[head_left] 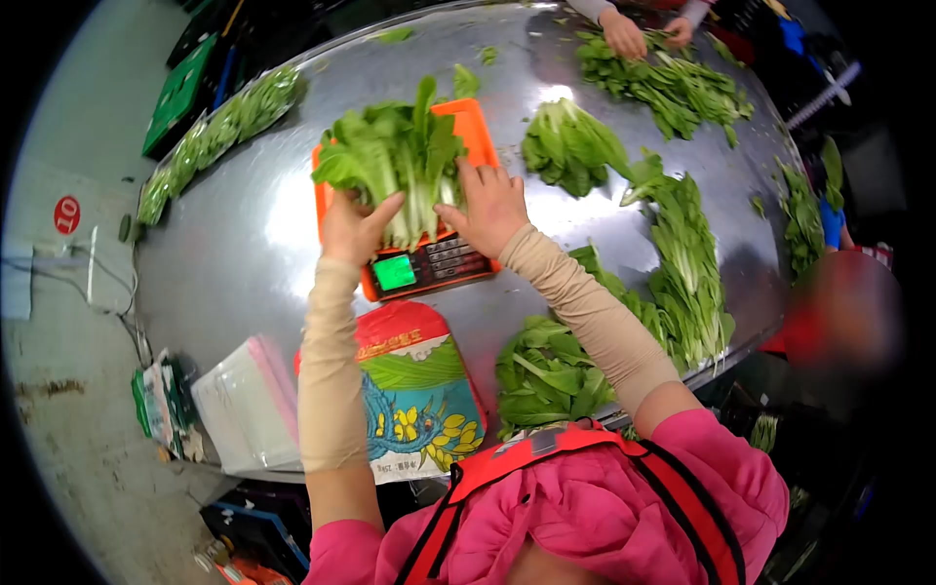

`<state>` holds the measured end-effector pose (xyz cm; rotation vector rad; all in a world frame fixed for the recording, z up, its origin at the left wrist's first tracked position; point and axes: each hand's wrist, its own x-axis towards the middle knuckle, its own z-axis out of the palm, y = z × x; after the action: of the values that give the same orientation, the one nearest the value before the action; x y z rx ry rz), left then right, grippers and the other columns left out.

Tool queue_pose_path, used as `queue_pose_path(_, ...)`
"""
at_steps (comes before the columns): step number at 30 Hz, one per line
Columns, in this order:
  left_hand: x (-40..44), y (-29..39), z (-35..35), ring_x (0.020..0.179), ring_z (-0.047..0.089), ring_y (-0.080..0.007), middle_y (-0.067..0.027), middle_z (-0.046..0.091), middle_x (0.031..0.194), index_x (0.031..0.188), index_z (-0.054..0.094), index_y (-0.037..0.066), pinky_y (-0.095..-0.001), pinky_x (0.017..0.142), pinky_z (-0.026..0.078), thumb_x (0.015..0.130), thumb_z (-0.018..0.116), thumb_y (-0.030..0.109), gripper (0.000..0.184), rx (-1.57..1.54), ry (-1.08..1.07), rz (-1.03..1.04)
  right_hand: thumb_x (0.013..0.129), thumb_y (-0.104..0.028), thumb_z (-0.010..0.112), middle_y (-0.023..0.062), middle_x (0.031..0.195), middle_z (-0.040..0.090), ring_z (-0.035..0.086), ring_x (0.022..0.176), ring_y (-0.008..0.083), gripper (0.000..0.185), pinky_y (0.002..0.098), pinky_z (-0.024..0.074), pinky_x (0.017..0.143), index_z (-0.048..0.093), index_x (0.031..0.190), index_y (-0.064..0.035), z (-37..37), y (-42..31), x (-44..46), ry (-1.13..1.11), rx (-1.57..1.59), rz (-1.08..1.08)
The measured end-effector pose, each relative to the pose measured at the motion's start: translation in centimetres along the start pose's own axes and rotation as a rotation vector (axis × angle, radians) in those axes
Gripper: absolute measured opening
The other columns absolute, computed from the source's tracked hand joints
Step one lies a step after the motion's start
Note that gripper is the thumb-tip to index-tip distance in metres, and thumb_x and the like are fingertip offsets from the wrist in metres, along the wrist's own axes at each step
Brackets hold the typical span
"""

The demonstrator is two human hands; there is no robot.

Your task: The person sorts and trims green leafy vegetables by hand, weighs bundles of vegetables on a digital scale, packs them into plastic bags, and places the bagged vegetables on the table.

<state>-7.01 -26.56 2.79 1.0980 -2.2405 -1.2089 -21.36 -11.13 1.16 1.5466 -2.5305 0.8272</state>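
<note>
A bunch of leafy greens (375,146) lies on an orange digital scale (478,132), its leaves pointing away from me and its pale stems towards me. My left hand (356,229) is closed against the left side of the stems, fingers partly hidden behind them. From the right, my right hand (490,207) grips the same bunch, thumb at the stem ends. The scale's green display (396,273) is lit, but its digits are too blurred to read. Below the scale, a colourful printed sack (424,390) lies flat beneath my left forearm.
More greens lie to the right in a small bunch (570,146) and a long row (687,263). Bagged greens (224,136) line the left edge of the metal table (244,214). Plastic bags (249,409) lie front left. Another person's hands (624,37) touch a far pile (663,88).
</note>
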Motion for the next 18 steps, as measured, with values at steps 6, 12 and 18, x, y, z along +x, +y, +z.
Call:
queue_pose_path(6,-7.3,-0.8,-1.5,0.06,0.055,-0.0095,-0.0071,0.059,0.077,0.101,0.054,-0.007,-0.0211,0.053,0.046,0.081,0.066,0.021,0.036,-0.193,0.205,-0.063,0.077,-0.033,0.062,0.0163,0.093,0.061,0.058,0.083,0.0286,0.044,0.0372,0.0459,0.076,0.057,0.105,0.0009,-3.7,8.7,0.6,0.104,0.391,-0.066)
queue_pose_path(12,-17.9,-9.7,6.4,0.056,0.052,-0.0158,-0.0068,0.054,0.065,0.076,0.057,0.004,-0.0291,0.053,0.043,0.08,0.061,0.013,0.011,0.066,0.339,-0.138,0.074,-0.053,0.059,0.024,0.111,0.056,0.055,0.105,0.0341,0.073,0.0393,0.0438,0.088,0.047,0.118,0.0042,-2.7,22.9,7.5,-0.085,-0.215,0.286)
queue_pose_path(18,-20.8,-10.9,9.4,0.06,0.05,-0.0284,-0.0092,0.048,0.064,0.072,0.05,0.008,-0.0376,0.05,0.039,0.075,0.062,0.008,0.012,0.481,0.339,0.199,0.063,-0.079,0.047,0.0276,0.126,0.044,0.045,0.117,0.0388,0.11,0.0411,0.036,0.097,0.024,0.135,0.0007,3.9,29.6,13.2,-0.363,-0.312,0.652)
